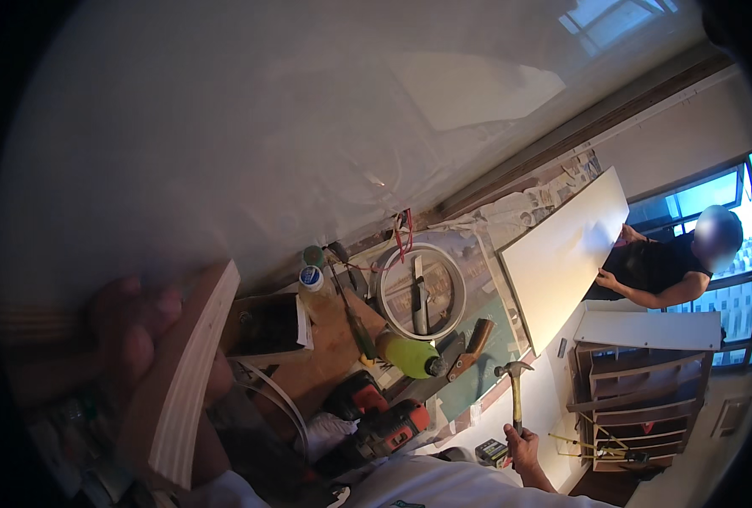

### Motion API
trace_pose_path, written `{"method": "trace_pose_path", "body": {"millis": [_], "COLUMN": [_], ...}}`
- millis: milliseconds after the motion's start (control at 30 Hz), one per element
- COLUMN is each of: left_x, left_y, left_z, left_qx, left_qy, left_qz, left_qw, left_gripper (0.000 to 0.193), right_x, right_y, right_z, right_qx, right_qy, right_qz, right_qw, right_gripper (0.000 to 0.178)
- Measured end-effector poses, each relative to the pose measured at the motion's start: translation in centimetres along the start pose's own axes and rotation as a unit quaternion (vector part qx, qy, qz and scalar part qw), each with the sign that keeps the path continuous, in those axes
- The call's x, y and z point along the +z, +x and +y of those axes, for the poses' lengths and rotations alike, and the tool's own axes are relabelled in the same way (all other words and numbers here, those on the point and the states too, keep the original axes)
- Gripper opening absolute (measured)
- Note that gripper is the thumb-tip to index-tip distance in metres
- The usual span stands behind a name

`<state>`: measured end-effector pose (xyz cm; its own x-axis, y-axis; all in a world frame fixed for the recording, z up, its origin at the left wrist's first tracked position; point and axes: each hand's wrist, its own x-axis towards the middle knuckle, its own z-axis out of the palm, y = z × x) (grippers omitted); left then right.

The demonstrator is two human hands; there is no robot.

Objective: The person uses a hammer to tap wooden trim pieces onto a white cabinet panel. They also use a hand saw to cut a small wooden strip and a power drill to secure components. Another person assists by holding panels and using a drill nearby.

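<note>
My left hand (135, 326) is raised close to the camera and grips the upper end of a curved strip of layered plywood (191, 372), seen edge-on and blurred. Low at the right, my right hand (524, 447) holds a claw hammer (515, 385) by its wooden handle, steel head up, over the white floor patch. Between my hands lie a red and black cordless drill (376, 423), a lime-green bottle (410, 354) and a screwdriver with a green handle (361, 332).
A white coil of edge banding (420, 290), a handsaw (471, 347) and a dark open box (266, 326) lie on the paper-covered floor. Another person (677, 267) holds a large white panel (562, 254) at right, above a wooden shelf unit (638, 398). A white wall fills the top.
</note>
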<state>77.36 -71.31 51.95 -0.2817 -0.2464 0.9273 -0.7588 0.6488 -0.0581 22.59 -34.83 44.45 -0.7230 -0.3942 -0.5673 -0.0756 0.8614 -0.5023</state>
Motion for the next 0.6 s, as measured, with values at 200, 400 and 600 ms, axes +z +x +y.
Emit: {"method": "trace_pose_path", "body": {"millis": [200,400,600], "left_x": [1.0,0.7,2.5], "left_y": [0.1,-0.1,3.0], "left_z": [0.2,0.1,6.5], "left_qx": [-0.034,-0.039,-0.456], "left_qy": [-0.015,0.014,-0.227], "left_qz": [0.001,-0.001,0.093], "left_qw": [0.999,0.999,0.856], "left_gripper": [0.051,0.051,0.043], "right_x": [0.6,-2.3,-8.6], "right_y": [-1.1,-4.1,-4.7], "right_z": [-1.6,-3.0,-0.3], "right_qx": [-0.01,-0.027,-0.083], "right_qy": [0.026,0.052,-0.017], "right_qz": [0.004,0.011,0.068], "right_qw": [1.0,0.998,0.994], "right_gripper": [0.044,0.042,0.041]}}
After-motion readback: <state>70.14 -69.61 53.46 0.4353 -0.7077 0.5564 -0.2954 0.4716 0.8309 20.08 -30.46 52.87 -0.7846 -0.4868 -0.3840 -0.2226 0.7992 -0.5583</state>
